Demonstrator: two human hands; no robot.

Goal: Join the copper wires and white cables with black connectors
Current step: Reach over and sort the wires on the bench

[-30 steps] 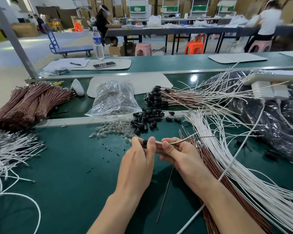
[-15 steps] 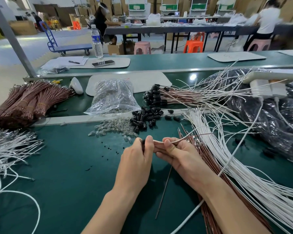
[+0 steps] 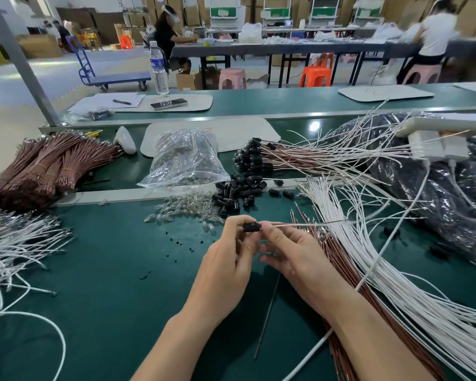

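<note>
Green counter [image 3: 94, 270] in a busy workshop. Left hand [image 3: 226, 265] pinches one black connector [image 3: 250, 227] just above the counter; right hand [image 3: 294, 254] pinches the thin wires [image 3: 300, 224] at its end. Loose black connectors [image 3: 239, 191] are piled just beyond, with white cables [image 3: 368, 257] and copper wires [image 3: 341, 259] fanned out at right

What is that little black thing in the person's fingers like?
The black connector is a small, stubby piece that looks like plastic. It lies sideways above the green table, pinched by the left hand. Thin wires run out of its right end, held by the right hand.
</note>
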